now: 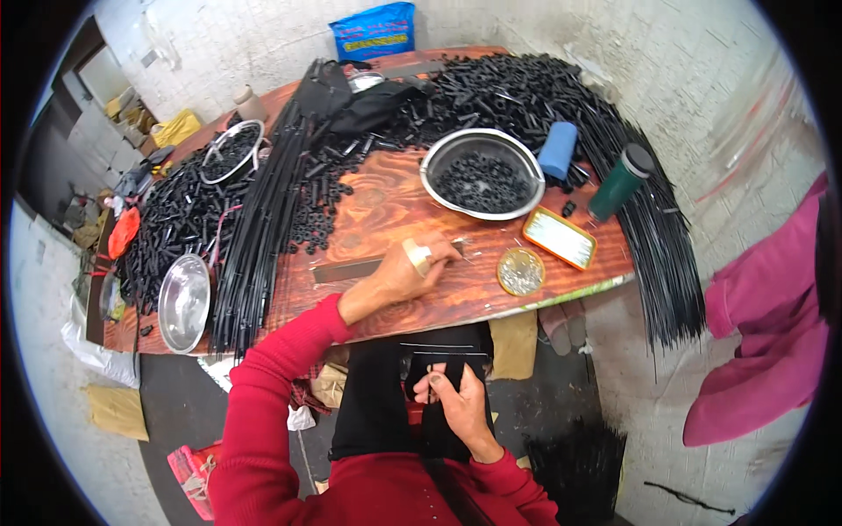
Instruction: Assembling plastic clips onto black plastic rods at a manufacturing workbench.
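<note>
My left hand [412, 267] rests on the wooden table [395, 206], thumb taped, its fingertips pinched on a thin metal pin near a flat metal strip [346, 269]. My right hand [456, 399] is down at my lap, below the table edge, pinching a small black piece against the black cloth [377, 403] there. A steel bowl [482, 173] of small black rings stands just beyond the left hand. A round tin [521, 271] of small metal pins and an orange rectangular tray [560, 238] lie to its right.
Long black rods [254, 228] lie in a bundle left of the hand and fan over the table's right edge [667, 254]. Heaps of black tubes cover the far table. An empty steel dish [184, 302], a green flask [621, 181], a blue cylinder [558, 149]. A person in pink [763, 333] stands right.
</note>
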